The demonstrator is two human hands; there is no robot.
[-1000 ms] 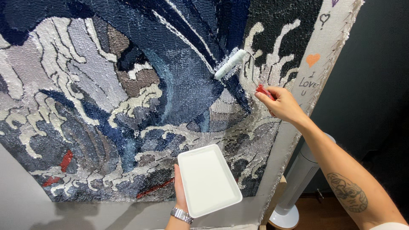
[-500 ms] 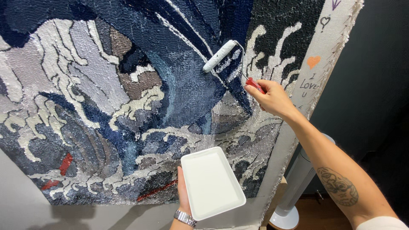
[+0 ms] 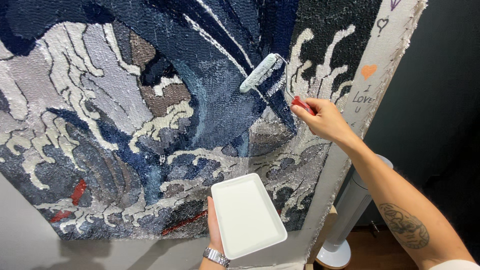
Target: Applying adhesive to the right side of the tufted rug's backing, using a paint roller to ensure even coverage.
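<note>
A large tufted rug [image 3: 150,125] with blue, grey and white wave shapes hangs stretched upright in front of me. My right hand [image 3: 325,119] grips the red handle of a small paint roller [image 3: 258,73], whose pale sleeve is pressed against the dark blue part of the rug. My left hand [image 3: 214,227], with a metal watch on the wrist, holds a white rectangular tray [image 3: 247,215] from underneath, below the roller and in front of the rug's lower edge.
The rug's bare cloth border [image 3: 370,85] at the right carries small drawn hearts and writing. A white tower fan [image 3: 350,215] stands on the wooden floor at the lower right. A dark wall lies behind it, a pale wall at the lower left.
My right hand has moved the roller up and left across the rug's blue area. The tray in my left hand stays in about the same place.
</note>
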